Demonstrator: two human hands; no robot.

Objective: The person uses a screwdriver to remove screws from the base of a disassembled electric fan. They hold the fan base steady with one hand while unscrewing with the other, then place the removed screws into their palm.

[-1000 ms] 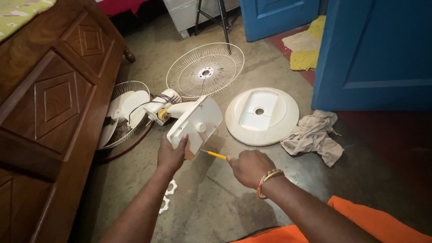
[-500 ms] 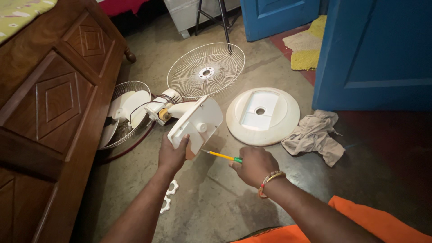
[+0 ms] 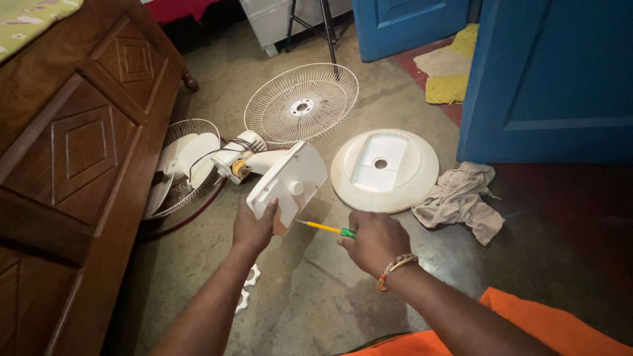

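My left hand (image 3: 256, 225) grips the lower edge of a white plastic fan housing (image 3: 288, 182), tilted up off the floor and still joined to the fan's motor and neck (image 3: 241, 161). My right hand (image 3: 372, 240) holds a thin screwdriver (image 3: 324, 228) with a yellow shaft and green handle; its tip points at the underside of the housing near my left thumb. Behind the housing lies the fan's rear guard with white blades (image 3: 181, 165).
A loose wire fan guard (image 3: 302, 103) lies flat on the concrete floor. A round white fan base (image 3: 384, 169) lies to the right, with a crumpled beige rag (image 3: 458, 199) beside it. A wooden cabinet (image 3: 72, 145) stands left, a blue door (image 3: 547, 79) right. Small white parts (image 3: 245, 290) lie near my left forearm.
The screwdriver tip has stayed at the housing's underside, with my right hand shifting only slightly. My left hand keeps the same grip.
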